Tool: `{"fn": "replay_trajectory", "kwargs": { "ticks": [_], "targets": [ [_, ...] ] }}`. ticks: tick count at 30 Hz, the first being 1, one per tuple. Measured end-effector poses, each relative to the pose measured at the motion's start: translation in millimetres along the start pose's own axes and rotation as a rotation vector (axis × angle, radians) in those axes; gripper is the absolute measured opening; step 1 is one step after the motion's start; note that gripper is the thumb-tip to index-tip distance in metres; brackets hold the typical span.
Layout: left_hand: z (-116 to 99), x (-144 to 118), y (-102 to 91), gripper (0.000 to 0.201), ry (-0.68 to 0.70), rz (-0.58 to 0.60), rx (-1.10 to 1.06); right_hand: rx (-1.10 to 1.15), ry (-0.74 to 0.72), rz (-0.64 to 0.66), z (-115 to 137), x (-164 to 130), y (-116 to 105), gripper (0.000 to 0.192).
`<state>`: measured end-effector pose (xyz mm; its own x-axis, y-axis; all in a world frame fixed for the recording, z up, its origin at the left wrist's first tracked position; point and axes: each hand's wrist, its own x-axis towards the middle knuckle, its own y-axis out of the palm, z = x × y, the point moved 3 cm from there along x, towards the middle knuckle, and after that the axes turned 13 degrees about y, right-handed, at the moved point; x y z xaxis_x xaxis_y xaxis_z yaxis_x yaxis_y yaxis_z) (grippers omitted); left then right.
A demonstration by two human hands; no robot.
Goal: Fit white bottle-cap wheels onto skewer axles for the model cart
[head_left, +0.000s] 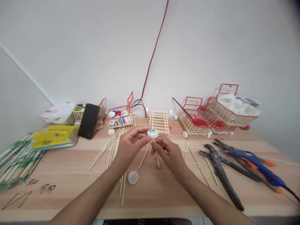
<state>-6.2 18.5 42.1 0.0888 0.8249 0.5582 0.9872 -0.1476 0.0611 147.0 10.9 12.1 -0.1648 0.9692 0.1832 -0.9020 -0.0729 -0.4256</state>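
My left hand (134, 139) pinches a white bottle cap with a green print (152, 133) between thumb and fingers. Just below the cap, the fingers of my right hand (166, 150) close on a thin wooden stick (157, 160) that runs down from under the cap. Whether the stick touches the cap is hard to make out. Behind my hands stands a small stick frame (158, 121) with white caps at its corners. Another white cap (133, 177) lies open side up on the table near my left wrist.
Several loose sticks (113, 147) lie left of my hands. Pliers (221, 175) and a blue glue gun (255, 161) lie at right. A stick basket full of caps (118, 118), red-trimmed stick carts (194, 120), a phone (88, 121) and a yellow packet (54, 136) line the back.
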Motion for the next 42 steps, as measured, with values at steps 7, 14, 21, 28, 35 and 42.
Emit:
{"fn": "replay_trajectory", "kwargs": {
  "ticks": [7,14,21,28,35,42],
  "targets": [
    [1.9,-1.5,0.4,0.030,-0.014,-0.003,-0.007,0.010,-0.009,0.010,1.6,0.3,0.0,0.013],
    [0.6,-1.4,1.2,0.029,0.007,0.008,-0.005,0.017,-0.013,0.010,2.2,0.4,0.0,0.012],
    [3.2,-1.2,-0.3,0.039,0.039,-0.001,-0.020,0.002,-0.011,0.001,1.6,-0.1,-0.5,0.013],
    [2.5,0.0,-0.3,0.053,0.046,0.002,-0.045,-0.001,-0.003,-0.002,2.4,-0.7,-0.6,0.013],
    [-1.2,0.9,0.1,0.046,0.048,-0.017,-0.080,0.011,-0.010,-0.006,3.1,-1.2,-0.9,0.015],
    [12.0,2.9,-8.5,0.033,-0.005,-0.107,-0.107,0.097,0.013,-0.062,3.7,0.0,-10.4,0.016]
  ]
}}
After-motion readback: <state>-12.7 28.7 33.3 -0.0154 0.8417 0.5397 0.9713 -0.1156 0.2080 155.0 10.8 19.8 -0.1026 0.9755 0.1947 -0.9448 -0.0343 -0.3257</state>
